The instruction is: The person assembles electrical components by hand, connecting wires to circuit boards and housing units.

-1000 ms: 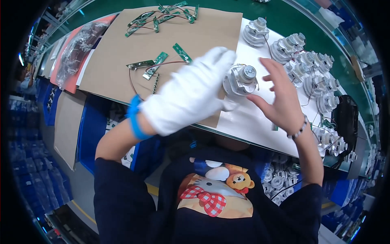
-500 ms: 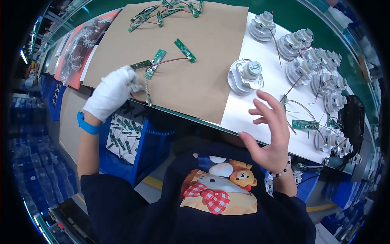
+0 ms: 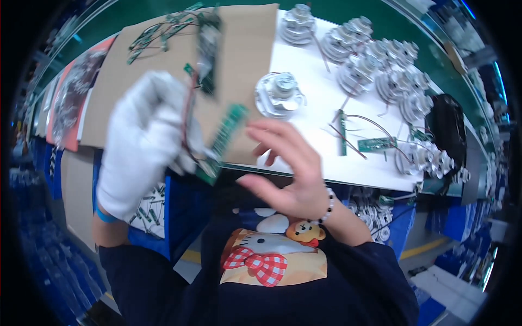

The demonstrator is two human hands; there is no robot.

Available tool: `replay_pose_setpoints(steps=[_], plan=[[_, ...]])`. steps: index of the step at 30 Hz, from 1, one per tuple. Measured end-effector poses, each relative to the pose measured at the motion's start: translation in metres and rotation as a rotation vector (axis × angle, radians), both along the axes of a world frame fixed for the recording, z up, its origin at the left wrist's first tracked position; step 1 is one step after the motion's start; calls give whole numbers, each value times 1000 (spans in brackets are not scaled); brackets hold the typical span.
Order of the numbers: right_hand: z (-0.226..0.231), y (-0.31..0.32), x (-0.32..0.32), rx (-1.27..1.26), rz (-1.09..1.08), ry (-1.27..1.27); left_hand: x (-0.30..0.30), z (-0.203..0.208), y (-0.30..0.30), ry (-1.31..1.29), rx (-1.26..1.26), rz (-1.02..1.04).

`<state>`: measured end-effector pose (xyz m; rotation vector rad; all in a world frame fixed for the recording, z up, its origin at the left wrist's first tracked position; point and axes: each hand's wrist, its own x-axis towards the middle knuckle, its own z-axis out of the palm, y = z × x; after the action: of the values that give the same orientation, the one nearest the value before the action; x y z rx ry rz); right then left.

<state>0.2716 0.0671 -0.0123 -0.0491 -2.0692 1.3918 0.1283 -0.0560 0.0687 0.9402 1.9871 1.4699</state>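
While the far left of the view smears into blur, a red-and-grey stack of sheets (image 3: 68,103) can just be made out at the bench edge, its contents unreadable. Next across, the left hand (image 3: 144,149), in a white glove, is raised above the brown cardboard sheet (image 3: 244,60), fingers curled shut around a bundle of dark wires (image 3: 187,122); from that bundle two green circuit boards dangle, one upper board (image 3: 207,51) badly motion-blurred, one lower board (image 3: 223,142) tilted and half hidden behind the glove. Below the glove, a blue bin (image 3: 157,209) of small green parts peeks out, mostly covered by the forearm. More green boards (image 3: 157,32) lie tangled at the cardboard's far edge, too small to separate. Moving on, the right hand (image 3: 291,174), bare with a beaded bracelet, hovers just beside the lower board, fingers spread wide and holding nothing; whether a fingertip touches the board cannot be told. Behind it a round silver lamp housing (image 3: 278,95) sits on the white tabletop (image 3: 315,70). Further right, two loose boards with wires (image 3: 359,136) lie flat, then a crowd of silver housings (image 3: 380,60), the rim bending them out of shape.
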Motion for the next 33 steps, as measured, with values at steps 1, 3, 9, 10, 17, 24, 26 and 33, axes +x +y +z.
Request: replay_pose_setpoints(steps=[1, 3, 9, 10, 17, 24, 26, 33], plan=[[-1, -4, 0, -33, 51, -36, 7, -2, 4, -170, -41, -43], [-10, -6, 4, -53, 145, -62, 17, -13, 8, -457, 19, -109], [-24, 10, 21, -301, 68, -184, -6, -68, 11, -373, 179, 45], [-22, 21, 24, -213, 2, -246, -13, -74, 13, -282, 128, 132], [-12, 86, 22, 515, -397, -379, -47, -66, 31, 308, -343, 164], [47, 170, 96, 954, -750, -305, -47, -47, 44, 906, -54, 160], [85, 215, 122, 970, -757, -529, -29, -38, 46, 781, -68, 82], [45, 321, 154, 464, -545, -1723, -4, -33, 62, 869, -139, -119]])
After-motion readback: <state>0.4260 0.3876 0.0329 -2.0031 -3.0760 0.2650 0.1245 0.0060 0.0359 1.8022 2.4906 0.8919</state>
